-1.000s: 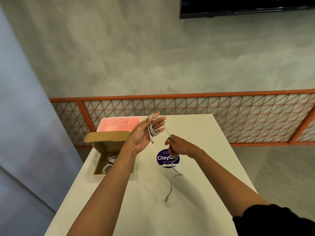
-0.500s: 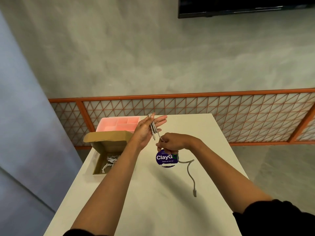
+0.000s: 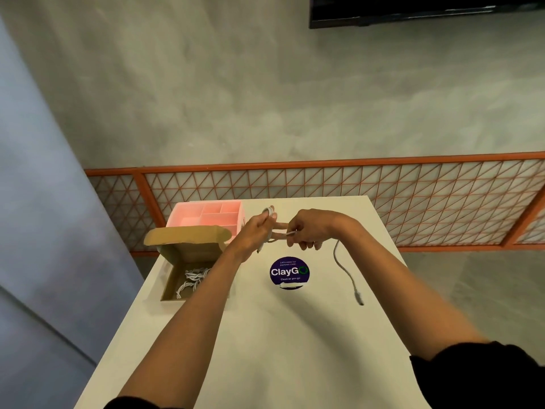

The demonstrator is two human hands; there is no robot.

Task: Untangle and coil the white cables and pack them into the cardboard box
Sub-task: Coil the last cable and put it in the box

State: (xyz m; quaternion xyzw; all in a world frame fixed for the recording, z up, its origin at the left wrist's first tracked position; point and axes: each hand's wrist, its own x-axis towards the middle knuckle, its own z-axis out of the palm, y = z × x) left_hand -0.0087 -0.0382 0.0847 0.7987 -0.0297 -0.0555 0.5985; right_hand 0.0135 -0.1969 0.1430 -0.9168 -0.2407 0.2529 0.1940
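Coiling white cable [image 3: 342, 265]; cardboard box [image 3: 188, 250] lies left of both hands.
Wound loops sit gripped in left hand [image 3: 256, 230]; right hand [image 3: 309, 228], just beside, pinches the strand; loose tail hangs beneath it, rightward.

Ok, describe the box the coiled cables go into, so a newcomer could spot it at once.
Look at the long white table, toward its far left corner. The open brown cardboard box sits there, in front of the pink plastic compartment tray. Unlike the tray, it has a raised flap and white cables inside.
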